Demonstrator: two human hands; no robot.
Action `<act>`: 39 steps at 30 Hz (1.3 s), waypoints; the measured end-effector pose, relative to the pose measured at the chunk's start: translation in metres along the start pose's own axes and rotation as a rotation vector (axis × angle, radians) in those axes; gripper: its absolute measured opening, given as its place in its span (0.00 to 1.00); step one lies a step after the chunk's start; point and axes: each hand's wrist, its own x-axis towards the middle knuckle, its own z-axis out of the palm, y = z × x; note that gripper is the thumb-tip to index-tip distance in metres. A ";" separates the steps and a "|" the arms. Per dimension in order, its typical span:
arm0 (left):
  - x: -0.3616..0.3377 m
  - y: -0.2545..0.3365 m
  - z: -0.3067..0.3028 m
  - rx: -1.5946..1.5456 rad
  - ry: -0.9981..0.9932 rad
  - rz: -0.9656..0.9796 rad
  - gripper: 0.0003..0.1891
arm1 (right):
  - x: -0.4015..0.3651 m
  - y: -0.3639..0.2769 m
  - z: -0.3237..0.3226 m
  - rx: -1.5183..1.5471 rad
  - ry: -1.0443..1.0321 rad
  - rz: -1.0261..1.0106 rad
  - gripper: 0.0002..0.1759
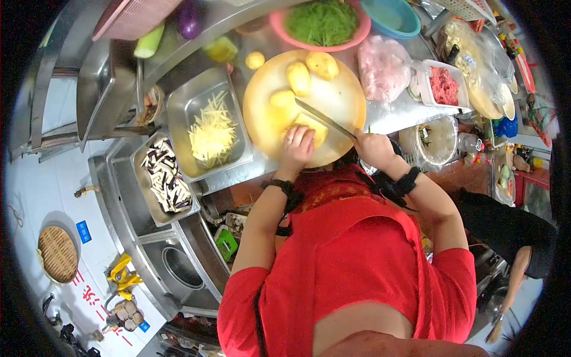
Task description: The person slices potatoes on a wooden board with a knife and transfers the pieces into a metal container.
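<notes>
Right hand (372, 146) grips the knife (324, 119), its blade pointing away and leftward. Left hand (297, 147), fingers curled, seemingly pins a potato (316, 131).

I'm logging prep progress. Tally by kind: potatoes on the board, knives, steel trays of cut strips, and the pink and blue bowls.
Potatoes: 4, one potato under the left hand
Knife: 1, in the right hand
Trays: 2
Bowls: 2
Total: 9

five potatoes (298, 77), one knife (324, 119), one cutting board (342, 101), two steel trays (184, 107)
</notes>
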 end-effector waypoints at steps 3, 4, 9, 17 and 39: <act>-0.001 0.003 -0.002 0.005 -0.007 0.003 0.12 | 0.000 -0.004 0.020 -0.013 -0.021 0.007 0.11; 0.002 0.001 -0.002 0.018 -0.004 0.022 0.12 | 0.002 -0.003 0.026 -0.051 -0.061 0.013 0.11; 0.003 0.000 -0.002 0.001 0.004 0.021 0.12 | 0.003 -0.002 0.001 -0.062 -0.091 -0.016 0.11; -0.005 0.001 0.000 -0.021 -0.008 -0.006 0.12 | 0.006 0.001 0.015 -0.007 -0.124 0.010 0.11; 0.001 0.002 -0.001 0.023 -0.004 0.006 0.11 | 0.007 0.000 0.006 -0.036 -0.068 -0.004 0.14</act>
